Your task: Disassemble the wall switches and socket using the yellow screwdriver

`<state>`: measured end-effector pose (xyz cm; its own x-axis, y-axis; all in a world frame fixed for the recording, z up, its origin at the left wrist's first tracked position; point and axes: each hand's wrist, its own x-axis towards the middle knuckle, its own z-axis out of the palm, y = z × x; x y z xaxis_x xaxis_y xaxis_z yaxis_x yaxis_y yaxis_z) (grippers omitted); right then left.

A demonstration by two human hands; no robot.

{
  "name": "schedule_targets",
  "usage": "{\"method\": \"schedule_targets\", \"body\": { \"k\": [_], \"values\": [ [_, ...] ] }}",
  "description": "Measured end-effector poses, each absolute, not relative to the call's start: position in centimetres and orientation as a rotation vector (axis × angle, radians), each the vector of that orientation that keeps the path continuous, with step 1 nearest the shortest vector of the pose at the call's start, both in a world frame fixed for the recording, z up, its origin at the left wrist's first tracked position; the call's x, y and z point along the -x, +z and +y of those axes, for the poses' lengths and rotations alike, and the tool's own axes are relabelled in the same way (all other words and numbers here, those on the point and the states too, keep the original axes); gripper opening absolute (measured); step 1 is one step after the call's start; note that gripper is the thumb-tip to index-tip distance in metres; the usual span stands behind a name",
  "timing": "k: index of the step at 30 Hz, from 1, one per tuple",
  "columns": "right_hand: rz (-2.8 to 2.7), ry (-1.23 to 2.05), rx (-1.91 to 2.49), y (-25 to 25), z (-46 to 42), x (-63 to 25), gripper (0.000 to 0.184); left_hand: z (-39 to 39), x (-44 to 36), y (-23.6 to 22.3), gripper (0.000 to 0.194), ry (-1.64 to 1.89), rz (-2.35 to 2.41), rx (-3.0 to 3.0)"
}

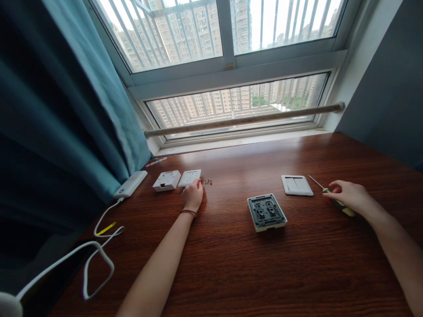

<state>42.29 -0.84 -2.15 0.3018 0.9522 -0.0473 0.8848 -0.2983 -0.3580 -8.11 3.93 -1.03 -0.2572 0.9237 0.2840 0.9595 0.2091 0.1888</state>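
My left hand (193,195) is closed at the near right corner of a white socket faceplate (189,176); its fingertips are hidden, so whatever they hold does not show. A few small screws (208,182) lie just right of that hand. On the right, my right hand (350,199) has its fingers around the handle of a screwdriver (342,208), whose shaft points away to the left. Left of the screwdriver tip lies a white switch cover plate (296,185). Between my hands sits a square switch base (267,212) with its dark inner mechanism facing up.
A white back box (166,180) sits left of the faceplate. Farther left, a white power bank (131,184) trails a white cable (99,246) with a yellow tie (106,228). A blue curtain (109,110) hangs at left; a window rail (244,120) crosses behind the brown table (231,268).
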Motion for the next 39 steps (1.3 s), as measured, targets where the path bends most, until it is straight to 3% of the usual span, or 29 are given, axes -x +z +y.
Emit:
{"method": "schedule_targets", "body": {
  "k": [16,39],
  "values": [
    [-1.663,0.444,2.285,-2.6,-0.7,-42.7,0.048,3.7,7.0,-0.8,0.04,-0.19,-2.301,1.942],
    [-1.646,0.472,2.267,-2.2,-0.8,-42.7,0.041,3.7,7.6,-1.3,0.029,-0.295,-2.389,1.86]
  ]
}}
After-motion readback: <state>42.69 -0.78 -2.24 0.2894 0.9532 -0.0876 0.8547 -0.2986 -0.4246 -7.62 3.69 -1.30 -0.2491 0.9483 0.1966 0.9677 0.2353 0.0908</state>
